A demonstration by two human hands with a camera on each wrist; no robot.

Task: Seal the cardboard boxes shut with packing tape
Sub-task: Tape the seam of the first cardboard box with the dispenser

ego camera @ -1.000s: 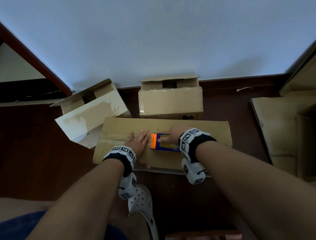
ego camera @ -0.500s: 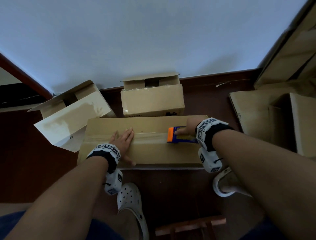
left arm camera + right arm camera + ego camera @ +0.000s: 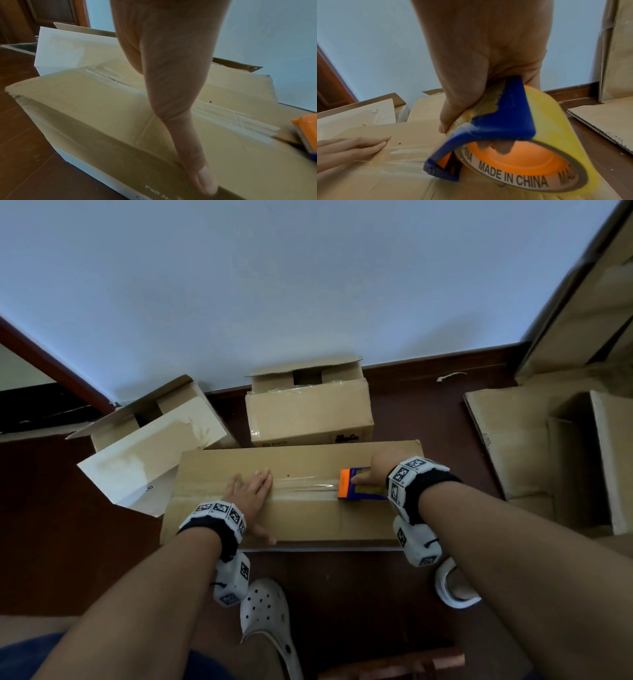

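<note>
Box (image 3: 291,508) under flat left hand (image 3: 251,496); right hand (image 3: 488,67) grips dispenser (image 3: 496,128), roll seemingly wrist-view only

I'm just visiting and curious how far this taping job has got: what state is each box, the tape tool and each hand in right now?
Long brown cardboard box: flaps closed, clear tape partway along its seam.
Blue and orange tape dispenser: on the box top.
Right hand: grips the dispenser.
Left hand: pressed flat on the box.
Small brown box: flaps open.
White-flapped box: open.

White clogs (image 3: 265,611) on dark wooden floor (image 3: 411,412)
</note>
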